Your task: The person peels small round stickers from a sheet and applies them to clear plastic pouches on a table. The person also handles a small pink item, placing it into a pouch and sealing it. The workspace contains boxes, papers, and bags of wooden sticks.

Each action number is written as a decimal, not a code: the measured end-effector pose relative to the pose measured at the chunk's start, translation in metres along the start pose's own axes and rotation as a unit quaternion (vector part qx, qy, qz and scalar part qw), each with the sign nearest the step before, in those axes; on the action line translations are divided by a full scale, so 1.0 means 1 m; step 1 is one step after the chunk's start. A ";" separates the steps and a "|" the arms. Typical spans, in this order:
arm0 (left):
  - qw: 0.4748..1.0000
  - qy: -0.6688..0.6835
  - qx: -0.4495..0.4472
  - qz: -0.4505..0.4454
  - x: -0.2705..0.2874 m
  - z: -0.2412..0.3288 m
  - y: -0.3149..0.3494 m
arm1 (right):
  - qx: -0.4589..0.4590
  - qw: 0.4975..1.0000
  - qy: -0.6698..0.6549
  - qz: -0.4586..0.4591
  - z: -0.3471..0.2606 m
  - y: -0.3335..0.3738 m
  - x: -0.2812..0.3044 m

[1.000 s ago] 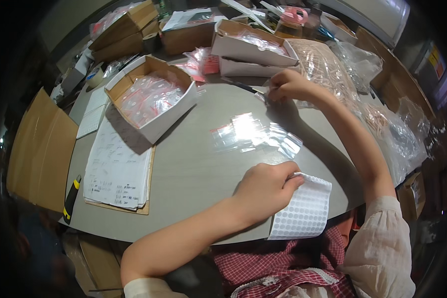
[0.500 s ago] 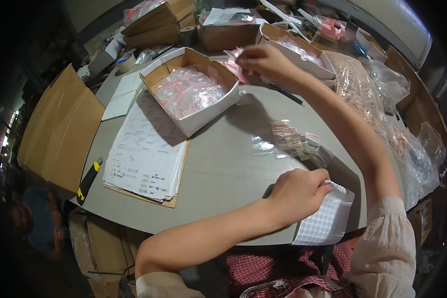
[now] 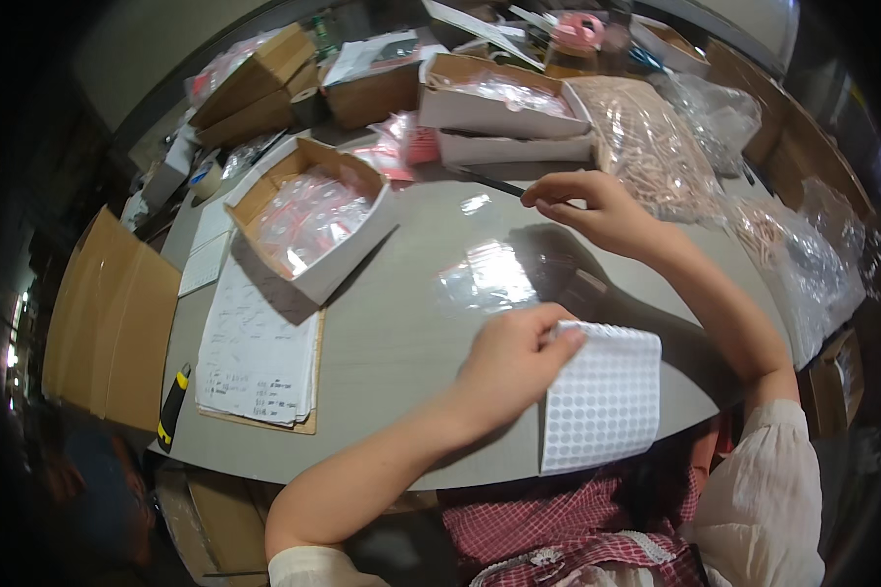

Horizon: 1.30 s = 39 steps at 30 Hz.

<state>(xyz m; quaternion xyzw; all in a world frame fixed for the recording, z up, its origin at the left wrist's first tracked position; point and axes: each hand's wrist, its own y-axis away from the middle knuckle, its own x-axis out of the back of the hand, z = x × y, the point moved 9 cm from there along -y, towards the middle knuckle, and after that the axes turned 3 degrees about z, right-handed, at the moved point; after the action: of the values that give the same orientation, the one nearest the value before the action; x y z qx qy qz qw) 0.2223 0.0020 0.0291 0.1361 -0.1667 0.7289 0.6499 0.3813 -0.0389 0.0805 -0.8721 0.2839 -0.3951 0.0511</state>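
My left hand (image 3: 519, 357) is closed on the upper left edge of a sheet of small round white stickers (image 3: 602, 401), which hangs over the table's near edge. Its thumb lies on top of the sheet. My right hand (image 3: 597, 210) hovers over the table, fingers loosely bent with a gap inside them. Its fingertips overlap the end of a black pen (image 3: 494, 183); no grip on the pen shows. Between the hands and the box, clear small zip bags (image 3: 489, 277) lie spread, bright with glare.
An open white box (image 3: 352, 249) of filled zip bags stands left of centre, beside written papers (image 3: 255, 357) on a board. A yellow-black utility knife (image 3: 173, 406) lies far left. Behind are pink bags (image 3: 392, 147), another white box (image 3: 509, 122) and a large plastic bag (image 3: 646, 147).
My right hand has left the pink bags and come nearer, to the pen's end. My left hand still holds the sticker sheet, now turned more face-on. The whole view has shifted.
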 end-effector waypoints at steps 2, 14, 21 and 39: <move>0.995 0.095 0.018 0.020 -0.001 -0.011 0.000 | -0.030 0.994 -0.108 -0.002 -0.006 0.026 0.008; 0.996 0.086 0.019 0.027 0.004 -0.005 0.000 | 0.009 0.992 0.085 -0.090 -0.061 0.100 0.003; 0.994 0.108 0.005 0.035 0.006 -0.003 0.000 | -0.036 0.991 0.034 -0.127 -0.049 0.096 0.002; 0.938 0.327 0.118 0.001 0.004 -0.023 -0.008 | -0.002 0.991 -0.125 -0.042 -0.041 0.051 0.020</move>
<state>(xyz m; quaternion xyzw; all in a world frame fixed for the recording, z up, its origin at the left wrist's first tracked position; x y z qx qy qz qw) 0.2305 0.0162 0.0108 -0.0344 0.1420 0.7484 0.6469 0.3397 -0.0865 0.1061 -0.9257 0.2395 -0.2846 0.0681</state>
